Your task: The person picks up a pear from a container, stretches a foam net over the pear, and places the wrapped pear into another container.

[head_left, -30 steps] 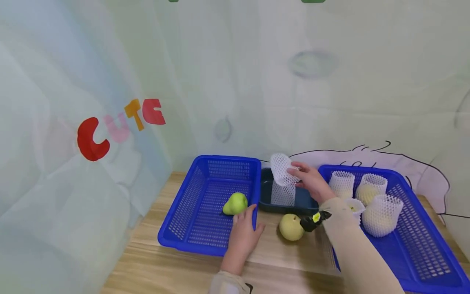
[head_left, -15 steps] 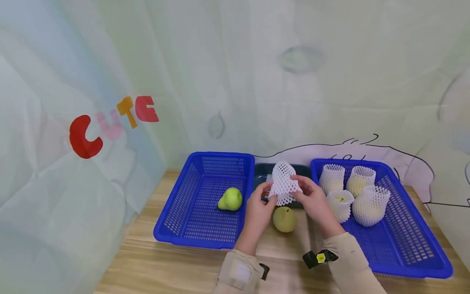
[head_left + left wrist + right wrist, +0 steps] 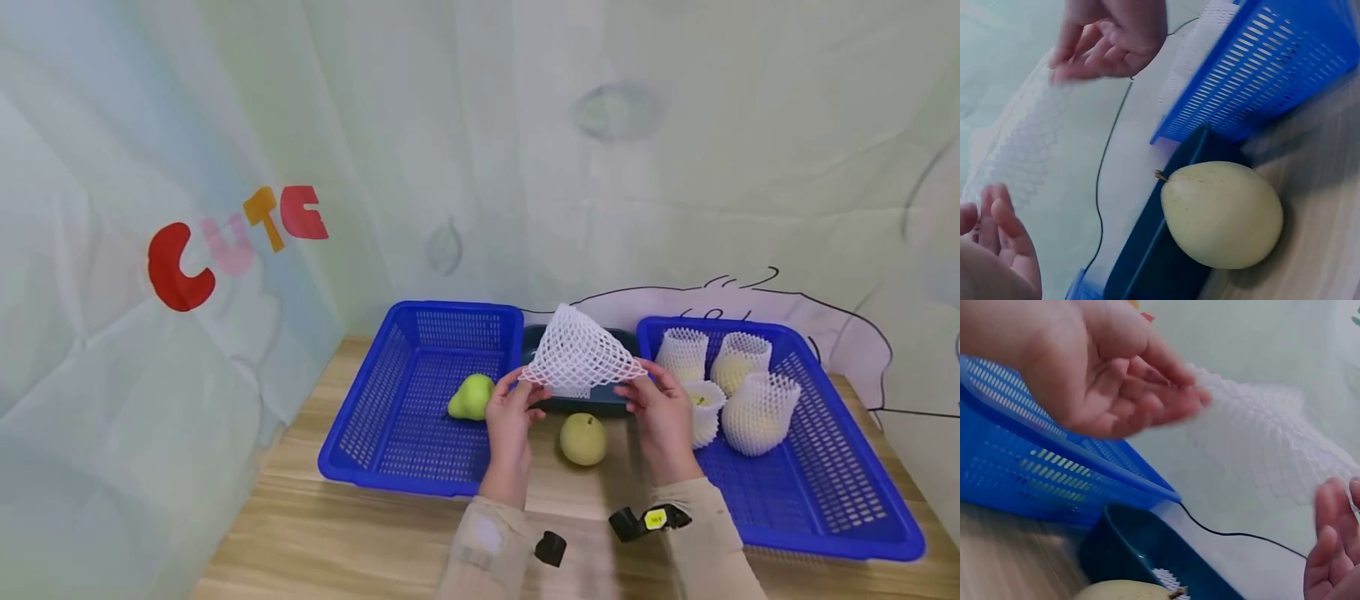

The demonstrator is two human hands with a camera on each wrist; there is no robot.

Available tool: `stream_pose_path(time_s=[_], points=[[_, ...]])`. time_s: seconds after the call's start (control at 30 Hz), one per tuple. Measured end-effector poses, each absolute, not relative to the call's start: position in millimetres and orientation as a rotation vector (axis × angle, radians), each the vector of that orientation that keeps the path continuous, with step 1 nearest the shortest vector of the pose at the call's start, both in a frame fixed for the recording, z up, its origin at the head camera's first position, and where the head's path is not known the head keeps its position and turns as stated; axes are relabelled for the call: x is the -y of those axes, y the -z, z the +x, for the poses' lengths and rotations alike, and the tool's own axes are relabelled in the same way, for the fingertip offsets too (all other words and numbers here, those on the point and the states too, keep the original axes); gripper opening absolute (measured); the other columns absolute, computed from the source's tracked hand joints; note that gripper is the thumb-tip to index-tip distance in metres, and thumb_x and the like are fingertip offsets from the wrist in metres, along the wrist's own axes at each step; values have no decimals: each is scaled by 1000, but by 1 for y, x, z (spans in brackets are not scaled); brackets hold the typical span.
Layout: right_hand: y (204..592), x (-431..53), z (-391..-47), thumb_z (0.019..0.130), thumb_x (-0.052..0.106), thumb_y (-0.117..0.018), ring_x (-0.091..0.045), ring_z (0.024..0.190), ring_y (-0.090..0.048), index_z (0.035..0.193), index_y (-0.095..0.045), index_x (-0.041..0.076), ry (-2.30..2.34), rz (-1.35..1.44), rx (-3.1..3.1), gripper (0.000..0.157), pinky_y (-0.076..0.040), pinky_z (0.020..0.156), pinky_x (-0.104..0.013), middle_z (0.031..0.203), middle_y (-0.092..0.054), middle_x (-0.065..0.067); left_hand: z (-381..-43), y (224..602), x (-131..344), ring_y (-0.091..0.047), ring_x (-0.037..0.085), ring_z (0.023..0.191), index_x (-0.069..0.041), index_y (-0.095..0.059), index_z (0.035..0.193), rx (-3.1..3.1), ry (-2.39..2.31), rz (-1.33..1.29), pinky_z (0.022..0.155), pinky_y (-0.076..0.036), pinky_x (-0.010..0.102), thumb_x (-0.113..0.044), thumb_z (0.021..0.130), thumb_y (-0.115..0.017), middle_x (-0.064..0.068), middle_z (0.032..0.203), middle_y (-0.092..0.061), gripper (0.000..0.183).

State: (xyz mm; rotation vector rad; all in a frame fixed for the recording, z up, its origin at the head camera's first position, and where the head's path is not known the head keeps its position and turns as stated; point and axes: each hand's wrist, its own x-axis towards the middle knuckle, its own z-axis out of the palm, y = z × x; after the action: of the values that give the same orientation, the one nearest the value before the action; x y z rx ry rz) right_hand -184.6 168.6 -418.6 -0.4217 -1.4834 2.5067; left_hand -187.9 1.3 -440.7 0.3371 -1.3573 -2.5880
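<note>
A white foam fruit net (image 3: 579, 354) is stretched wide between both hands, its narrow end pointing up and its open edge toward me. My left hand (image 3: 512, 421) pinches the left corner of that edge, and my right hand (image 3: 666, 421) pinches the right corner. Below, a round yellowish pear (image 3: 583, 439) with a short stem sits on the wooden table. Behind it is a dark teal tray (image 3: 558, 406), partly covered by the net; in the right wrist view, more white netting (image 3: 1165, 578) shows inside the tray.
At left, a blue basket (image 3: 390, 482) holds a green pear (image 3: 472, 397). The blue basket (image 3: 832, 543) at right contains several pears in foam nets (image 3: 759, 417). A printed cloth (image 3: 450, 150) hangs behind the table.
The left hand has come from the left basket's rim to the net, which the right hand had lifted from the tray. Both hands have since spread apart, widening the net's edge.
</note>
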Motion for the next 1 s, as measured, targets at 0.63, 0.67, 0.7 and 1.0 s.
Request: stream_pose_path(time_s=[0.63,0.67,0.7,1.0], points=[[448,-152,-179,96,7,-45,-10,79,-61,99,-64,8,-2744,-375,1220,19,-48,69,-21,90,-65,2,-185,474,-25,-58,14,95,-3,-50,125,1068,2928,381,73,-47,23,-8,92,-45,7,113,-61,34],[452,-150,-179,95,7,-48,-9,79,-59,102,-64,6,-2623,-451,1378,17,-47,67,-20,91,-64,2,-186,478,-27,-57,15,99,-2,-49,128,1234,2854,357,76,-46,24,-8,92,-48,10,118,-59,36],[457,-147,-179,94,6,-50,-8,83,-57,106,-64,4,-2491,-524,1534,19,-46,68,-18,95,-64,1,-186,481,-29,-57,18,103,0,-49,129,1387,2771,323,80,-46,26,-6,92,-50,13,122,-58,38],[523,-140,-184,93,4,-40,-29,105,-51,119,-56,-7,-1995,-777,2000,33,-43,81,-26,120,-54,-25,-183,518,-34,-49,30,116,8,-48,127,1981,2374,340,96,-40,41,1,90,-45,25,129,-49,38]])
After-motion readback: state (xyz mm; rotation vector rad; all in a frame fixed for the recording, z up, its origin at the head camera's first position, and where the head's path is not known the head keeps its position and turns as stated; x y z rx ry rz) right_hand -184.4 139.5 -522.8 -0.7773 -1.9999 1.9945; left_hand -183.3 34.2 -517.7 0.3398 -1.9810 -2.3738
